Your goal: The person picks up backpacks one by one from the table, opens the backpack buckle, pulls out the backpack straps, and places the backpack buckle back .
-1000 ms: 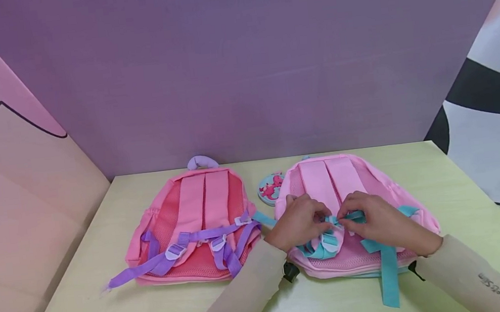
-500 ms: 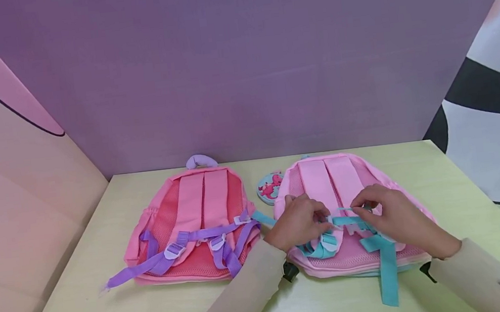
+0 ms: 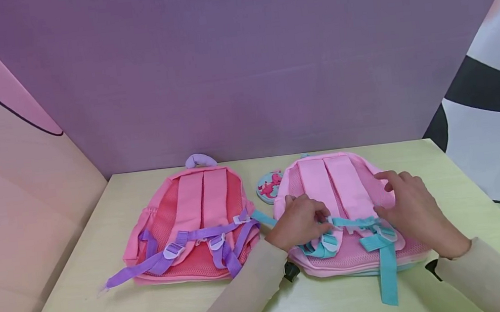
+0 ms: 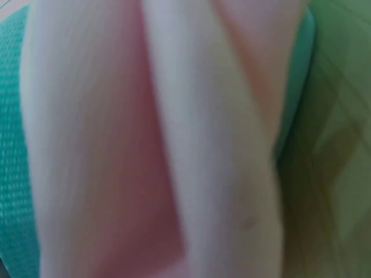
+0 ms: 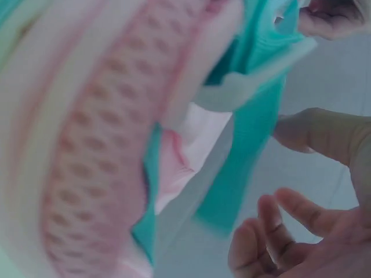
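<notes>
A light pink backpack [image 3: 313,175] lies back side up on the right, with teal webbing straps. My left hand [image 3: 300,223] pinches the teal chest strap [image 3: 349,222] at its left end, near a pale buckle mostly hidden by the fingers. My right hand [image 3: 413,210] is over the backpack's right side, fingers spread and holding nothing. In the right wrist view its fingers are apart, close to the teal strap. A loose teal strap end [image 3: 388,279] hangs over the bag's near edge from a white buckle [image 3: 387,233]. Blurred skin fills most of the left wrist view.
A coral pink backpack [image 3: 186,203] with purple straps [image 3: 143,270] lies to the left. Between the bags sits a round teal and red tag [image 3: 269,186]. The pale wooden table [image 3: 83,265] meets a purple wall [image 3: 241,75] behind, with printed panels at both sides.
My right hand has released the thin end of the teal chest strap, moved right and spread its fingers. My left hand keeps its place at the strap's left end.
</notes>
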The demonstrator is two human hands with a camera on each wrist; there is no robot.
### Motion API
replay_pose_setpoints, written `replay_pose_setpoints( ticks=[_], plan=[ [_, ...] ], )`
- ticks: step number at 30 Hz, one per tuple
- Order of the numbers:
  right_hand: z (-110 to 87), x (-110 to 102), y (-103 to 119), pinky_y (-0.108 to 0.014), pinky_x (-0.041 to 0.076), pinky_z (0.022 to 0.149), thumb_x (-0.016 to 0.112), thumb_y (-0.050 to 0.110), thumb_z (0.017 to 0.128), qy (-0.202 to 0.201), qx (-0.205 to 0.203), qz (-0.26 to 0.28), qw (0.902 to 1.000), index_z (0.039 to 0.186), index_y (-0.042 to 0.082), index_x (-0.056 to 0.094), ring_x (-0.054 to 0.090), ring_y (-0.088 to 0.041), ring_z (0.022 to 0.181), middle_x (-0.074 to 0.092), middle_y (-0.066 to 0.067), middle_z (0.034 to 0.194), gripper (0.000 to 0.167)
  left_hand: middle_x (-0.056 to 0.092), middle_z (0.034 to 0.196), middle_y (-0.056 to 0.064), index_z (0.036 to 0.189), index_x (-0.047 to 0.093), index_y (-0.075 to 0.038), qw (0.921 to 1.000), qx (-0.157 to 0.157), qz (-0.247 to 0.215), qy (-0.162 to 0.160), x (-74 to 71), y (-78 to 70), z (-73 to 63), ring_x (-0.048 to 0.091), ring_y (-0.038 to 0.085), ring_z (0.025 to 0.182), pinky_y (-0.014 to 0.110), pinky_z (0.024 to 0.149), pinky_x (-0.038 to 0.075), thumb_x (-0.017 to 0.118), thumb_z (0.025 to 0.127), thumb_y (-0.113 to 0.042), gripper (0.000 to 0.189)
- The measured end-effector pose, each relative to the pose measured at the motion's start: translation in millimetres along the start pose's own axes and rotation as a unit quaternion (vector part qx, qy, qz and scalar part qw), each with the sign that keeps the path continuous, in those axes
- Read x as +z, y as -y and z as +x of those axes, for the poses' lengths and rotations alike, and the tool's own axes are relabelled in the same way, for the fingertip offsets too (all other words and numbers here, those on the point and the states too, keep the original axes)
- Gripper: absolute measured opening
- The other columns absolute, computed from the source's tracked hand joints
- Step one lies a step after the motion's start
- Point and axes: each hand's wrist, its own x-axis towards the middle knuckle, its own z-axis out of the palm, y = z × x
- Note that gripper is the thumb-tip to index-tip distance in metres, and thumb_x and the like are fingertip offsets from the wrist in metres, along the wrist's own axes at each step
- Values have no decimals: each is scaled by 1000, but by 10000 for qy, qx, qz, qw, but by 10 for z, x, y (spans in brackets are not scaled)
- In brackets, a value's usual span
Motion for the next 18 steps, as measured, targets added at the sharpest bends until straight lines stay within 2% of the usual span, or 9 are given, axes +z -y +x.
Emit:
replay_pose_setpoints(
  ticks=[2,4,7,11,15,18],
  plan=[
    [1,8,36,-49,45,66,83,7,65,-68,-182,-46,9998,123,-2,51,41,-41,96,50,-23,104,67,51,66,-25,90,74,-23,10000,-6,39,10,6,1,4,46,-6,81,30,76,27,78,77,-36,19],
    [3,28,86,-50,47,69,83,7,66,60,-421,14,9991,117,-1,56,44,-40,97,52,-21,105,58,51,66,-25,90,73,-23,10000,-35,64,35,8,0,9,46,-6,80,30,76,27,78,77,-36,19],
    [8,95,168,-48,49,73,82,9,70,461,-847,212,9951,110,1,61,50,-34,94,59,-14,102,46,50,66,-24,90,73,-24,9999,-62,97,85,6,-4,17,46,-5,80,30,76,27,78,77,-37,19],
    [30,207,249,-45,49,78,82,12,72,949,-1149,511,9875,105,6,63,56,-27,93,62,-4,98,38,51,68,-24,92,73,-23,9999,-33,85,125,2,-4,26,46,-6,80,30,76,27,78,77,-37,20],
    [64,287,293,-40,50,76,82,11,72,1170,-1311,741,9816,99,10,63,58,-21,87,62,2,93,34,55,70,-23,92,73,-22,9999,104,82,82,6,0,34,47,-7,80,31,76,27,78,78,-37,22],
    [78,323,303,-34,50,71,81,9,73,1190,-1445,843,9787,93,14,62,57,-15,79,61,6,86,28,59,74,-21,92,72,-22,9997,212,81,14,9,-2,39,48,-7,81,31,76,27,77,78,-38,23]
  ],
)
